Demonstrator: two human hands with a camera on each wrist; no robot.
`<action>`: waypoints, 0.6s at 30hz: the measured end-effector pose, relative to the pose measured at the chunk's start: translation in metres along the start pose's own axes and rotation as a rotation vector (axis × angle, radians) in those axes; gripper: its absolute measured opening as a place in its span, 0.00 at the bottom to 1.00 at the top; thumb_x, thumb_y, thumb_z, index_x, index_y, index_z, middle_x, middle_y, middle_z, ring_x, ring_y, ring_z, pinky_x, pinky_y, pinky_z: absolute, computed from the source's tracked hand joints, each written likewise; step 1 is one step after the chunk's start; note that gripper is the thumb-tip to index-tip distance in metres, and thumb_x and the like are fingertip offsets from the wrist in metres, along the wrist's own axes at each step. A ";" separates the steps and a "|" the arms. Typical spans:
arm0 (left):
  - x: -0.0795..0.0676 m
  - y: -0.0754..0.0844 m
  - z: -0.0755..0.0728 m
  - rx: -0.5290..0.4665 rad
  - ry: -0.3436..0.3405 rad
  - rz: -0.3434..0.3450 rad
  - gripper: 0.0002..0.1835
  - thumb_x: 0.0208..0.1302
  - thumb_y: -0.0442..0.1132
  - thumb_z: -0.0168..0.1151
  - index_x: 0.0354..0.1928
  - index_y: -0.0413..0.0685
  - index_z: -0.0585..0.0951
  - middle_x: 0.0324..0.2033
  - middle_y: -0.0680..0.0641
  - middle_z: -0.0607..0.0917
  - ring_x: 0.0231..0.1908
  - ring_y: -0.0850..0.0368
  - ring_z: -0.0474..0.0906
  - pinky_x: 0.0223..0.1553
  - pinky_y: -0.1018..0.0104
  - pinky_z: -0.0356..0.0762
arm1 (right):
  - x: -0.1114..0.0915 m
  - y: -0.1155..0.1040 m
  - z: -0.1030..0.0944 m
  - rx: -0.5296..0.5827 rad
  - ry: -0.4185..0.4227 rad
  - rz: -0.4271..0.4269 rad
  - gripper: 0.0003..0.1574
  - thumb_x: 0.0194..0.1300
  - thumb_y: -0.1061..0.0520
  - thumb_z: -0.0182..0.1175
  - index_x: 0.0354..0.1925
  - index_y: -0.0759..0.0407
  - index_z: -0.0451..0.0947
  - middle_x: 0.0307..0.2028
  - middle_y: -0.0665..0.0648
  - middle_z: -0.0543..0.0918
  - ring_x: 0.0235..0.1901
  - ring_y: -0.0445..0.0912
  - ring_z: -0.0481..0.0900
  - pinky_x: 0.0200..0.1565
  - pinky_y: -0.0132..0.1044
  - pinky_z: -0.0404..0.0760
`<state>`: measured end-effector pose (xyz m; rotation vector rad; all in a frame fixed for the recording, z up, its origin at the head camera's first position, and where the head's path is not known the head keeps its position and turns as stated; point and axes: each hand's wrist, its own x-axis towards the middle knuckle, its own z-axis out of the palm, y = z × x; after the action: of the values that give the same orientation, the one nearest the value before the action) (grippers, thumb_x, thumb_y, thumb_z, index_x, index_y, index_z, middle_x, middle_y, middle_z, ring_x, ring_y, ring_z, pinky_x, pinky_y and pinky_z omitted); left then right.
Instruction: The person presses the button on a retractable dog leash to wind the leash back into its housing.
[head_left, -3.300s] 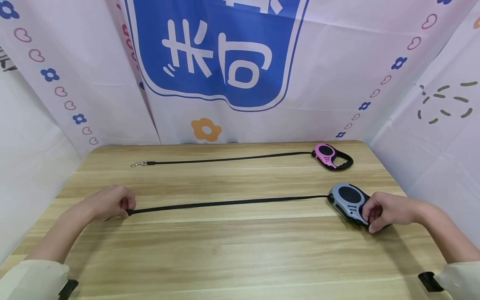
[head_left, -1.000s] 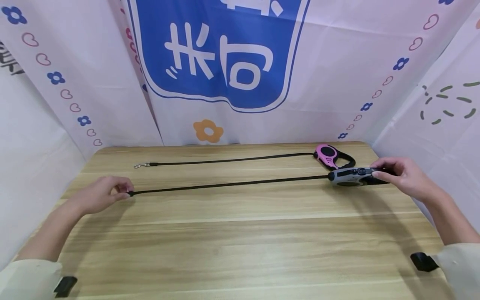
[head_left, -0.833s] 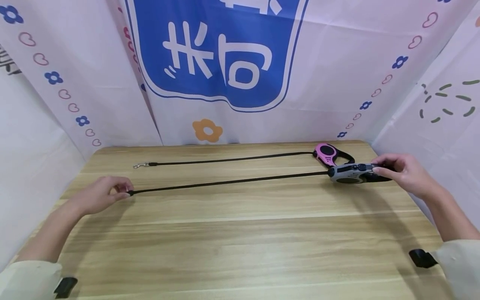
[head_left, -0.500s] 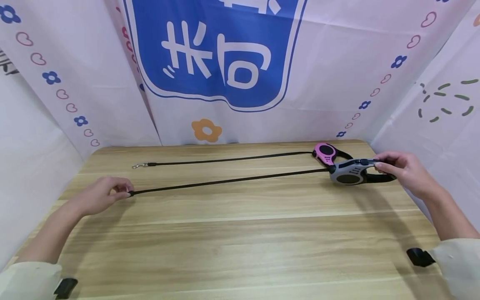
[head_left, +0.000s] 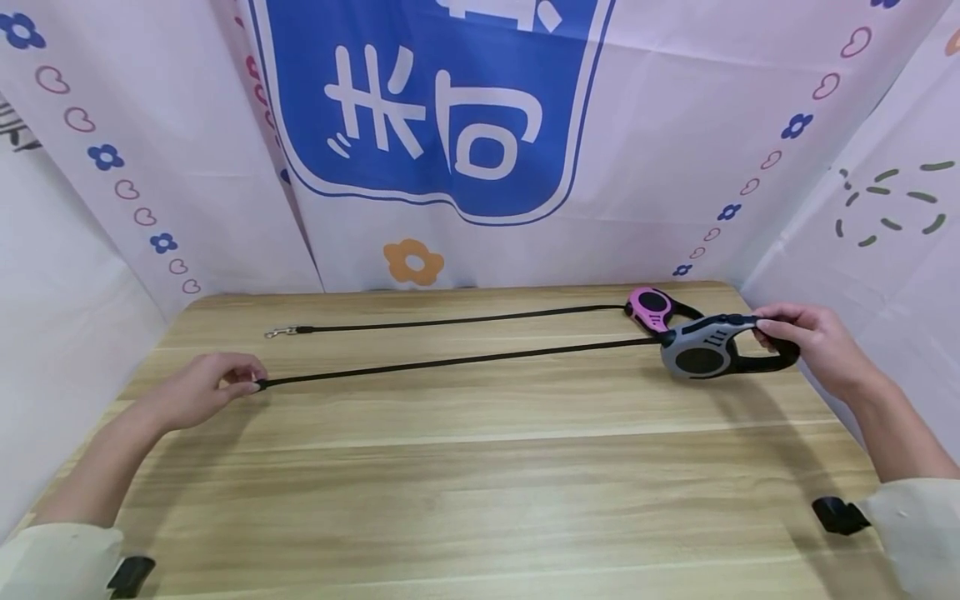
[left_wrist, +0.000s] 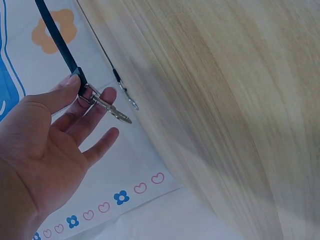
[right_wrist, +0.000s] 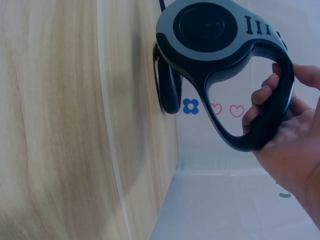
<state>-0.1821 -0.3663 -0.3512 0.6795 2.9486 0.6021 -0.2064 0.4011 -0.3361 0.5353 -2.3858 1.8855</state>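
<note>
A grey and black retractable dog leash (head_left: 701,357) is held up above the table at the right, its side face turned toward me. My right hand (head_left: 821,348) grips the black loop handle (right_wrist: 277,107), fingers passing through the opening. From the casing the black strap (head_left: 457,361) runs straight across to my left hand (head_left: 201,392). There, thumb and fingers pinch the strap's end just behind a metal snap clip (left_wrist: 111,110), which sticks out past the fingers in the left wrist view. The other left fingers are loosely bent.
Behind lies a pink retractable leash (head_left: 647,310) on the wooden table (head_left: 480,500), its strap stretched out left to a metal clip (head_left: 281,332). The grey leash partly overlaps its handle in the head view. A printed cloth (head_left: 645,167) hangs along the table's back edge.
The grey leash has been lifted and carried back from nearer the front, then turned from edge-on to face me. The left hand moved slightly back with the strap end, then stayed put.
</note>
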 end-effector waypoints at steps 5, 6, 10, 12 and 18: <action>-0.001 0.002 -0.001 -0.012 0.008 0.006 0.05 0.67 0.25 0.65 0.42 0.38 0.85 0.32 0.54 0.84 0.33 0.61 0.79 0.34 0.67 0.79 | 0.001 -0.003 0.000 -0.148 0.046 0.091 0.17 0.78 0.67 0.53 0.36 0.53 0.85 0.26 0.47 0.80 0.29 0.40 0.73 0.32 0.29 0.72; -0.001 0.002 -0.001 -0.014 0.009 0.007 0.05 0.67 0.25 0.65 0.42 0.38 0.85 0.32 0.54 0.84 0.33 0.61 0.79 0.34 0.67 0.79 | 0.001 -0.004 0.000 -0.180 0.054 0.110 0.16 0.78 0.66 0.54 0.35 0.52 0.84 0.26 0.46 0.79 0.29 0.40 0.73 0.32 0.28 0.72; -0.001 0.002 0.000 -0.015 0.011 0.013 0.05 0.67 0.25 0.65 0.43 0.38 0.85 0.32 0.54 0.84 0.33 0.61 0.79 0.34 0.67 0.79 | 0.001 -0.006 0.000 -0.225 0.061 0.144 0.15 0.78 0.64 0.56 0.34 0.53 0.84 0.26 0.45 0.80 0.30 0.38 0.74 0.33 0.27 0.74; -0.001 0.002 0.000 -0.014 0.010 0.014 0.05 0.67 0.26 0.65 0.43 0.39 0.85 0.32 0.54 0.84 0.33 0.62 0.79 0.34 0.67 0.79 | 0.001 -0.007 0.000 -0.219 0.048 0.135 0.16 0.77 0.66 0.55 0.34 0.52 0.85 0.27 0.45 0.81 0.30 0.37 0.76 0.34 0.26 0.75; -0.001 0.002 -0.001 -0.007 0.005 0.003 0.05 0.68 0.25 0.65 0.43 0.39 0.85 0.32 0.54 0.84 0.33 0.62 0.79 0.34 0.67 0.79 | 0.003 -0.010 0.000 -0.248 0.011 0.103 0.15 0.76 0.69 0.55 0.35 0.59 0.85 0.26 0.48 0.84 0.29 0.38 0.79 0.37 0.25 0.77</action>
<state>-0.1801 -0.3654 -0.3495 0.6836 2.9493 0.6146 -0.2063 0.3982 -0.3259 0.3890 -2.6343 1.5862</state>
